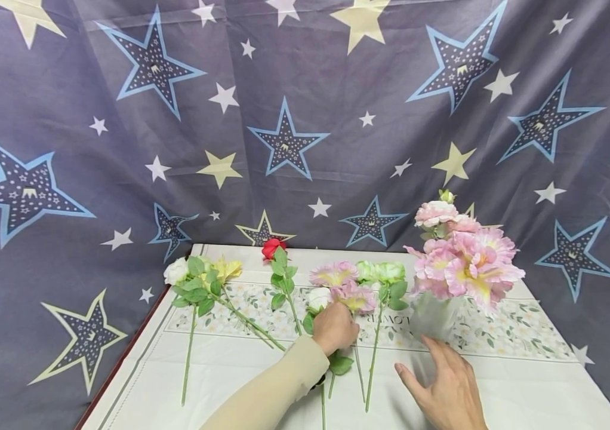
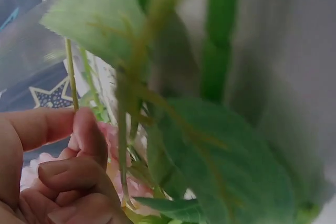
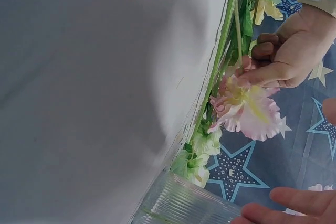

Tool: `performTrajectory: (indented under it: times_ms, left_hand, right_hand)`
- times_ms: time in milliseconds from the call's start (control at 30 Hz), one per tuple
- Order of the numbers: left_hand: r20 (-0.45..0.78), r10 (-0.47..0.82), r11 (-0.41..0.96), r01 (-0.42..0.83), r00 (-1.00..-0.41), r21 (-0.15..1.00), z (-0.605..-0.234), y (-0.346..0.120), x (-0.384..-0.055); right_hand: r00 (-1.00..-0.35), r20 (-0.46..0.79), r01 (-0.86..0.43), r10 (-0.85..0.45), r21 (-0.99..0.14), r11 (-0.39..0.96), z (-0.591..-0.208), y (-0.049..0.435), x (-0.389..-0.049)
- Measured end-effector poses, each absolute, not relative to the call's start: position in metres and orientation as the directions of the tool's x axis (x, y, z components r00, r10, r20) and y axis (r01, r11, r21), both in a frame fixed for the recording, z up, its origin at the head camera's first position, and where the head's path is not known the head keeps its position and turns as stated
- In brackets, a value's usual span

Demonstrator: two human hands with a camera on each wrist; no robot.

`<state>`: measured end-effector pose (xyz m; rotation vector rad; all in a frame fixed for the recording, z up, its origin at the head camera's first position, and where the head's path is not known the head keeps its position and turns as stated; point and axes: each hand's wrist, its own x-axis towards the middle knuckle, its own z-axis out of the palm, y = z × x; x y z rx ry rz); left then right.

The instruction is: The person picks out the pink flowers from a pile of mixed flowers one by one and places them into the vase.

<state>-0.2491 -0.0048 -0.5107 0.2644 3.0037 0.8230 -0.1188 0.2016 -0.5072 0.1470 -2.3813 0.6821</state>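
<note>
My left hand pinches the thin stem of a pink flower between thumb and forefinger, just below its yellow-centred bloom. Blurred green leaves fill much of the left wrist view. A white rose lies close beside this hand. My right hand holds nothing; its fingers are spread, with the fingertips near the base of a clear ribbed vase. Large pink blooms stand in the vase, hiding its mouth.
Left on the table lie a white rose and a yellow flower. A red rose lies toward the back. Pale green flowers lie between my hands. A starry curtain hangs behind the table.
</note>
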Motion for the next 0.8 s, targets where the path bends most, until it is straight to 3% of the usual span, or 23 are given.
performTrajectory:
  times_ms: [133,267,467,800]
  left_hand:
    - [0.009,0.158,0.746,0.126,-0.987,0.654,-0.504,-0.010,-0.244]
    - [0.022,0.153,0.674,0.121,-0.988,0.729,-0.494,-0.014,-0.240]
    - [0.068,0.166,0.605,0.156,-0.984,0.781,-0.480,-0.022,-0.237]
    - [0.249,0.175,0.490,0.303,-0.953,0.817,-0.458,-0.035,-0.226]
  right_hand:
    - [-0.792,0.607,-0.261,0.068,-0.437,0.861,-0.506,0.201,-0.118]
    - [-0.794,0.604,-0.255,0.069,-0.433,0.864,-0.505,0.200,-0.118]
    - [-0.787,0.613,-0.261,0.069,-0.433,0.863,-0.505,0.199,-0.120]
    - [-0.791,0.608,-0.261,0.069,-0.437,0.861,-0.503,0.196,-0.121]
